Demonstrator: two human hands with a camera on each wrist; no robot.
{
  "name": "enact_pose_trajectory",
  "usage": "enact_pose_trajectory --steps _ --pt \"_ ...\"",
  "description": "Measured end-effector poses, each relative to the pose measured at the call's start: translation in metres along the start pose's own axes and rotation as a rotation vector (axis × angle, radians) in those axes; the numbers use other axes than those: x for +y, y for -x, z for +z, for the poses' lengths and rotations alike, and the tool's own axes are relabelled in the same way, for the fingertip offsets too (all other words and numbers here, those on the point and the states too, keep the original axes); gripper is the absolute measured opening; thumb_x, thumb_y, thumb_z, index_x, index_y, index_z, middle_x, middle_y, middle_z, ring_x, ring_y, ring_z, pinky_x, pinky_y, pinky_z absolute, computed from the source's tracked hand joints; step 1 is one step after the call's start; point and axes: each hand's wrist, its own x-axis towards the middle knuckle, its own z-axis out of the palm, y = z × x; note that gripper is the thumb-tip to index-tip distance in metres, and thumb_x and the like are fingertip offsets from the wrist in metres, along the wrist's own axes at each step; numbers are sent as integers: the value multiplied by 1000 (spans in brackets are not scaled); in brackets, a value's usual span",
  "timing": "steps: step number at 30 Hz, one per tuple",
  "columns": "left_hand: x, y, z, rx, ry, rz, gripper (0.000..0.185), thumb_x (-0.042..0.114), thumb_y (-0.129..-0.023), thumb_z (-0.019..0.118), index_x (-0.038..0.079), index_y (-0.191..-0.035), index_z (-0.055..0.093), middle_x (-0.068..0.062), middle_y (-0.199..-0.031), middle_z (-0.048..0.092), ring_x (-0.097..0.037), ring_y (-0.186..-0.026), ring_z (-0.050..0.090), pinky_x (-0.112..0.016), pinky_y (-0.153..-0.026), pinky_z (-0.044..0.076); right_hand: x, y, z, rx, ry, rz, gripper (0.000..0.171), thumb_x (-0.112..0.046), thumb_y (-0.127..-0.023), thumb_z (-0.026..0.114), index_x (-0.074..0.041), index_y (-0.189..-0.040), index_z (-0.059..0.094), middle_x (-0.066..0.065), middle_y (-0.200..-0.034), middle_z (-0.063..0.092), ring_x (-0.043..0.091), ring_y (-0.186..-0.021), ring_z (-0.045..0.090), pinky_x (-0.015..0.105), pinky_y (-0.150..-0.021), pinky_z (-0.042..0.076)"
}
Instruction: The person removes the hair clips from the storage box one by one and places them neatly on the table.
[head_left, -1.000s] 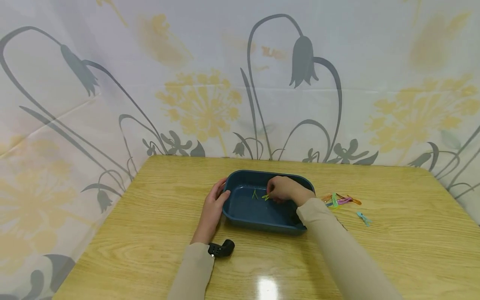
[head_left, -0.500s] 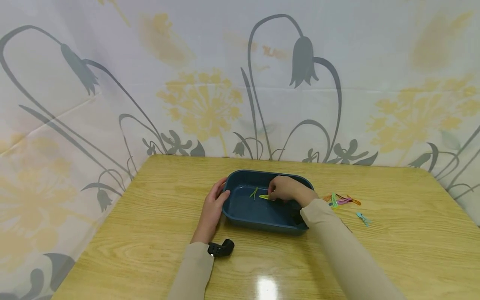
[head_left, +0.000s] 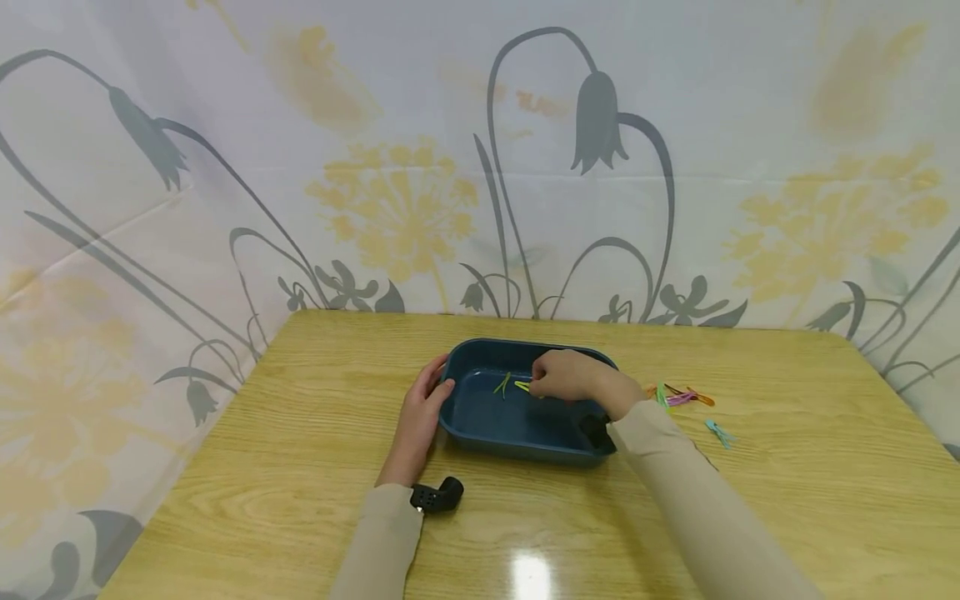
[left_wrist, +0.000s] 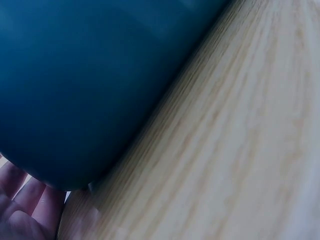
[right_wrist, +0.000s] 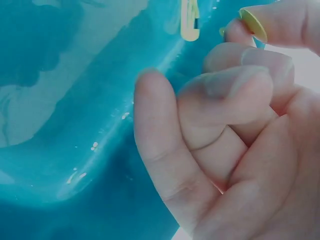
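a small yellow-green plastic hair clip [head_left: 522, 386] sits pinched at the fingertips of the right hand [head_left: 564, 377], held low over the floor of the dark blue rounded plastic tray [head_left: 480, 421], toward the tray's far side. the right wrist view shows the thumb and a finger closed on a yellow piece [right_wrist: 253, 24], the other fingers curled into the palm. a second green clip [head_left: 502, 384] lies on the tray floor just to the left of the held one; whether the two touch cannot be told. the left hand [head_left: 417, 417] rests against the tray's left wall, its thumb hooked at the far-left corner of the rim and its fingers lying fairly straight along the outside; the left wrist view shows only fingertips beside the blue wall [left_wrist: 90, 85]. the tray stands near the middle of the light wooden table [head_left: 300, 450]. a loose bunch of coloured clips [head_left: 678, 395], orange, pink and green, lies on the table just right of the tray, and a lone light blue clip [head_left: 718, 432] lies further toward the right edge. judged from this layout, one clip is in the tray, one is in hand, and the bunch and the blue clip remain outside.
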Motion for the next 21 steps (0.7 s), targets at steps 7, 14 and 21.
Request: enact_pose_trajectory --steps 7,14,21 --pt "-1 -1 -1 0 -6 2 41 20 -93 52 21 -134 47 -6 -136 47 -19 -127 41 -41 -105 32 -4 12 -3 25 -21 -29 18 -22 -91 50 -8 -91 63 5 -73 55 14 -52 45 29 -58 40" --pt "-1 0 -2 4 -16 -7 42 24 -93 53 23 -134 47 -5 -137 47 -20 -128 40 -41 -106 31 0 25 -8 72 -67 -86 14 -18 -90 52 -10 -85 62 2 -70 58 16 -58 54 30 -62 45" --pt "-1 -1 -1 -2 -13 1 43 22 -93 53 20 -135 46 -8 -137 46 -21 -128 40 -42 -106 31 4 44 -11 115 -120 -114 14 -15 -90 51 -8 -91 63 1 -69 59 15 -63 55 30 -63 45"
